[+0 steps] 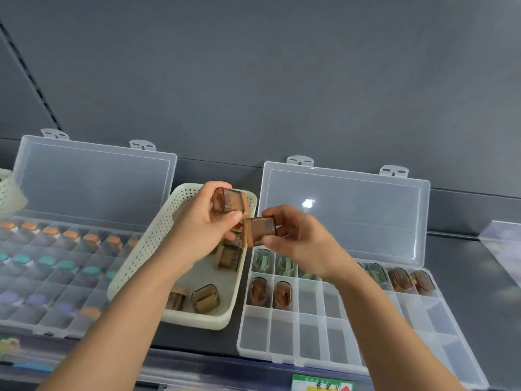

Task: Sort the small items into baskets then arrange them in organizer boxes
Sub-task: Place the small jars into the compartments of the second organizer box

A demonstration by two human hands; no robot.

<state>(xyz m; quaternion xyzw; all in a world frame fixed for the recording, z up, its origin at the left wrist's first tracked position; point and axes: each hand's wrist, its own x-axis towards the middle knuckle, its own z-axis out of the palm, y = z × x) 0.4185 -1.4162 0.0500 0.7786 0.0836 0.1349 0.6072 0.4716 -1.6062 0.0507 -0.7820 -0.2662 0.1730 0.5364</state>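
The left hand (203, 230) grips a brown piece (227, 201), fingers curled round it, above the far end of the basket (158, 244). At its 4 o'clock, the right hand (301, 244) pinches a second piece (262, 228) between thumb and fingers. The two pieces are just beside each other; I cannot tell whether they touch. More brown pieces (205, 298) lie in the basket. At the basket's 3 o'clock stands the right box (310, 340), lid up, with green pieces (262, 261) in its far row and boxed brown pieces (258, 290) nearer. At 9 o'clock the left box (56, 328) holds small capped bottles (70, 235).
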